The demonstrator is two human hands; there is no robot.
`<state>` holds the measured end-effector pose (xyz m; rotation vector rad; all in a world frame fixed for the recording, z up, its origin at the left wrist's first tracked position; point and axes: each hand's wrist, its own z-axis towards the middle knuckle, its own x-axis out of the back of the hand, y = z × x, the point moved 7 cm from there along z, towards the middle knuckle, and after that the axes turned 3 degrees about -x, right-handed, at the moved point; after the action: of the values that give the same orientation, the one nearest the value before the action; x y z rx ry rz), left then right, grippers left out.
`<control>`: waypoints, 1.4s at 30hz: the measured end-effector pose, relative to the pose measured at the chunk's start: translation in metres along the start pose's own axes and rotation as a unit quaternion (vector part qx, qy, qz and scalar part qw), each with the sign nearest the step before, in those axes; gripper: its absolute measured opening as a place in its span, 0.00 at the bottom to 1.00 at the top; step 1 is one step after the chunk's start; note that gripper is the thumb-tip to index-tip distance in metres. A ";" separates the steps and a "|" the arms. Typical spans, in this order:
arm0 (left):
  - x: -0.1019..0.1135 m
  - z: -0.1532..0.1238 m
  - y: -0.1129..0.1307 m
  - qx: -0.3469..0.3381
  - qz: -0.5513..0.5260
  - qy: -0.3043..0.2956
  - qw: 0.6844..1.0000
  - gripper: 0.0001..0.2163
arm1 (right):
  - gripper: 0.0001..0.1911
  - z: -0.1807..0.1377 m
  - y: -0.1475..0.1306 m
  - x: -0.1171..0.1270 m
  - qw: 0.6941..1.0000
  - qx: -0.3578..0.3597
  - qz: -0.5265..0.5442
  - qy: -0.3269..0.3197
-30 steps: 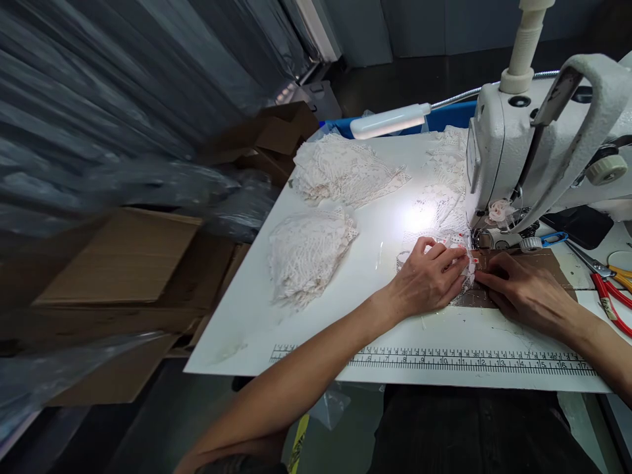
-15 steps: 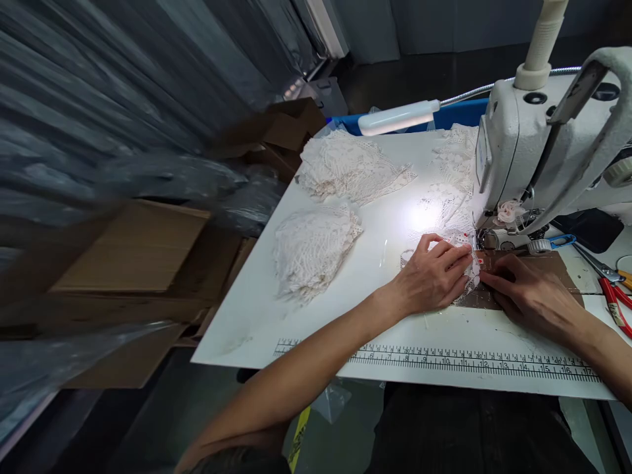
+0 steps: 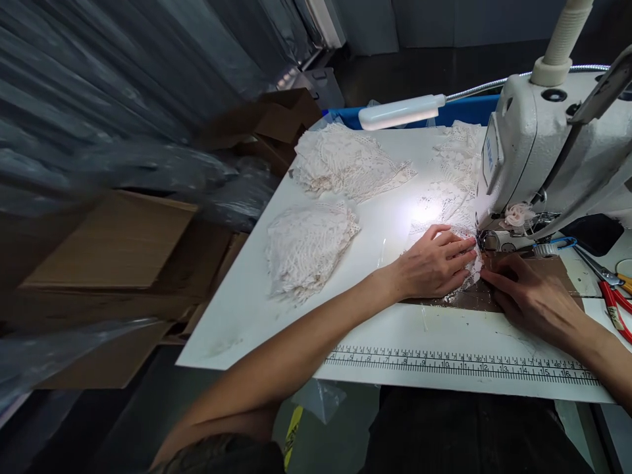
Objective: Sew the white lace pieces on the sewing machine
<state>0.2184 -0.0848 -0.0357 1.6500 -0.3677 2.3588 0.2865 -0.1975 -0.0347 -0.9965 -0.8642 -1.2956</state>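
Observation:
My left hand [image 3: 434, 264] lies flat with its fingers stretched over a piece of white lace [image 3: 473, 273], pressing it beside the needle area of a white sewing machine [image 3: 513, 141]. At the near right edge of that lace, my right hand [image 3: 530, 293] pinches with thumb and forefinger; its other fingers are curled under. Both hands rest over a brown plate [image 3: 469, 301] on the machine bed. Beyond the left hand, more lace [image 3: 457, 164] runs back along the machine's left side. The needle tip is too small to make out.
Two piles of white lace, a far one [image 3: 345, 161] and a near one [image 3: 311, 250], lie on the white table [image 3: 237, 322]. A lamp [image 3: 402, 112] hangs above. Red-handled scissors [image 3: 612, 306] lie at right. A printed ruler [image 3: 444, 362] lines the front edge; cardboard boxes [image 3: 113, 240] stand left.
My left hand has flattened out, its fingers stretching further along the lace toward the machine. The right hand keeps its pinch nearly in place. The view has shifted slightly.

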 end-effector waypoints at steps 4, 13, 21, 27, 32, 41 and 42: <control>0.000 -0.003 0.000 0.003 -0.002 0.033 0.999 0.14 | 0.18 0.001 0.016 0.003 0.996 -0.050 0.070 0.010; -0.001 -0.005 0.000 0.017 -0.009 0.023 1.000 0.14 | 0.18 0.002 0.005 0.004 0.999 0.007 0.041 -0.003; -0.001 -0.004 0.001 0.020 -0.024 0.025 0.999 0.14 | 0.18 -0.003 0.006 -0.004 1.000 -0.009 0.009 -0.011; -0.001 -0.006 0.000 0.016 -0.007 0.033 0.999 0.14 | 0.18 -0.004 0.008 -0.006 0.999 -0.022 0.029 -0.024; -0.003 -0.006 -0.001 0.023 -0.016 0.018 0.999 0.14 | 0.19 -0.004 0.008 -0.007 0.999 -0.029 0.025 -0.029; -0.002 -0.005 0.000 0.021 -0.019 0.033 0.999 0.15 | 0.18 -0.003 0.007 -0.005 1.000 -0.024 0.013 -0.010; -0.002 -0.005 -0.001 0.023 -0.020 0.027 0.999 0.15 | 0.18 -0.003 0.007 -0.005 1.000 -0.024 0.012 -0.014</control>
<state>0.2149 -0.0825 -0.0397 1.5933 -0.2695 2.3933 0.2933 -0.1982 -0.0409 -1.0608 -0.8439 -1.2904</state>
